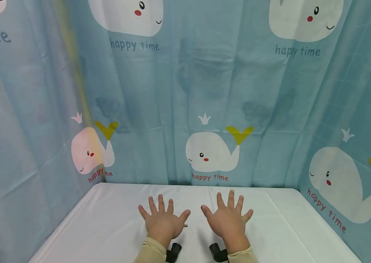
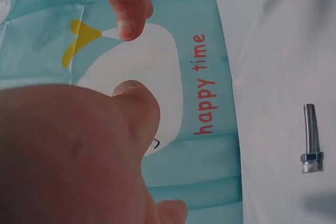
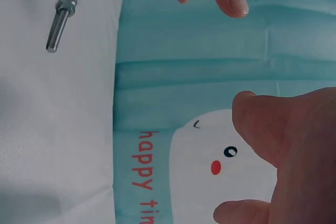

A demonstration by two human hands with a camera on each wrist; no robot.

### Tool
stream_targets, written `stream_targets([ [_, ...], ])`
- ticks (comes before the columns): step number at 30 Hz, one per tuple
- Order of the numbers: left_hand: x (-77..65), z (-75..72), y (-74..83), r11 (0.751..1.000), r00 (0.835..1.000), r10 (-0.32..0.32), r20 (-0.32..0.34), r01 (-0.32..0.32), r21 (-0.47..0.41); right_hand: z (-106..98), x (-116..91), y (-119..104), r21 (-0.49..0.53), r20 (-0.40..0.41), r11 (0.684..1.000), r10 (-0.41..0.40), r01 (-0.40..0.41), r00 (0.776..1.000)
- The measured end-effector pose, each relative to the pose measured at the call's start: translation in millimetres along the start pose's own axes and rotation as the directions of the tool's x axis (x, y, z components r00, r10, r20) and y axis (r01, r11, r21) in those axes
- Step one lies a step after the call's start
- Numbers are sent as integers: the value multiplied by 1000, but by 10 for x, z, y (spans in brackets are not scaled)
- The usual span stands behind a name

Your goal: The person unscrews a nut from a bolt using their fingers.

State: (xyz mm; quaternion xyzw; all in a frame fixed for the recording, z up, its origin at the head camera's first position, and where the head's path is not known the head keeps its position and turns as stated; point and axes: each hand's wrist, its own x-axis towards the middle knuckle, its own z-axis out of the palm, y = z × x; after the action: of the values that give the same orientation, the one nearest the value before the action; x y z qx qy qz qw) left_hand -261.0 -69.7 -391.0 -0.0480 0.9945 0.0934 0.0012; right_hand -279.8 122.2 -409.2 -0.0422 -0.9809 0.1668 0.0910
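A metal bolt (image 2: pixel 311 135) lies on its side on the white surface (image 1: pixel 106 219), between the two hands; in the head view it is just beside the left hand (image 1: pixel 163 223). It carries a nut (image 2: pixel 311 157) near one end. I judge that it is stiff and not fragile, rather heavy for its size, and perhaps a little slippery, being smooth and round. A good place to take hold seems the middle of the shank, with the thumb opposite the fingers. Both the left hand and the right hand (image 1: pixel 229 219) have the fingers straight and widely spread, holding nothing. The head view shows only a short end of the bolt, the left hand covering the rest; both wrist views show its whole length. Behind the surface hangs a blue curtain (image 1: pixel 211 87) with printed whales.
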Motion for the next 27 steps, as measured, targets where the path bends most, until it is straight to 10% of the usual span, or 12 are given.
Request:
stream_targets([
  [4,159,-119,-240,991,993,111,32,-108,-75,-140,145,65,177,10,974,-143,139,990],
  [7,354,-278,-521,946,968,243,55,-225,-233,-351,317,164,440,55,881,-219,174,974],
  [14,574,-228,-847,690,910,405,93,-237,-684,-544,513,200,833,309,546,-324,-90,894],
  [21,618,227,-767,583,910,387,147,-118,-804,-105,468,99,855,379,491,-371,-167,848],
  [27,630,516,-694,555,907,391,157,-96,-827,335,367,44,858,431,457,-396,-233,811],
])
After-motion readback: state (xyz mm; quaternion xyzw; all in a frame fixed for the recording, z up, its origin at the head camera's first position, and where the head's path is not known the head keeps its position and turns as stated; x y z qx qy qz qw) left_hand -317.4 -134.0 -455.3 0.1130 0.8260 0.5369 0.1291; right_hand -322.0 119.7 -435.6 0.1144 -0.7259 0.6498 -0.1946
